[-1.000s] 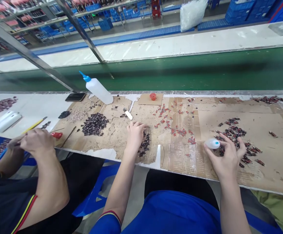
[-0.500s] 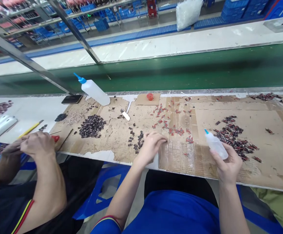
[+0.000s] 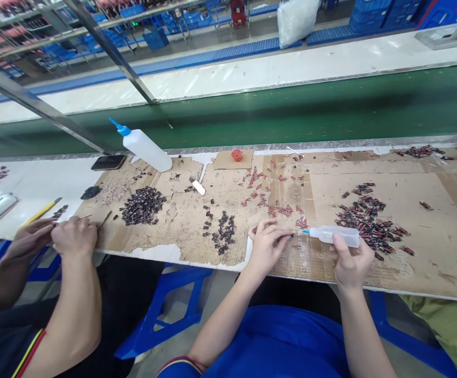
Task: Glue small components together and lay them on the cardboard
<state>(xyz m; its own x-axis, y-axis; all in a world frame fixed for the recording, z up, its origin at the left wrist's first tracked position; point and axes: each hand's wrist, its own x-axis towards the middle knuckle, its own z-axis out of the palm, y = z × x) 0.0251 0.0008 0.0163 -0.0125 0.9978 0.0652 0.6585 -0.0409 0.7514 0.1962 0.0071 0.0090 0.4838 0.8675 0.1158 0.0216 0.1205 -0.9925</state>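
Note:
My right hand (image 3: 352,260) grips a small translucent squeeze bottle (image 3: 330,234), which lies level with its blue tip pointing left. My left hand (image 3: 267,241) pinches a small dark part (image 3: 291,234) between thumb and finger, just short of the bottle's tip. Beyond my left hand lie scattered small red pieces (image 3: 283,210) on the cardboard (image 3: 322,199). To its left is a loose group of small black parts (image 3: 224,231). A heap of black-and-red parts (image 3: 370,220) spreads beyond my right hand.
A large white bottle with a blue nozzle (image 3: 147,149) leans at the back left, near a phone (image 3: 109,162). A red cup (image 3: 236,155) and a white-handled tool (image 3: 197,186) lie farther in. At left, a co-worker's hands (image 3: 73,236) work beside a black heap (image 3: 142,206).
My left hand has moved right and lifted a small dark part. My right hand has tipped the squeeze bottle from slanting upward to level, bringing its tip close to that part.

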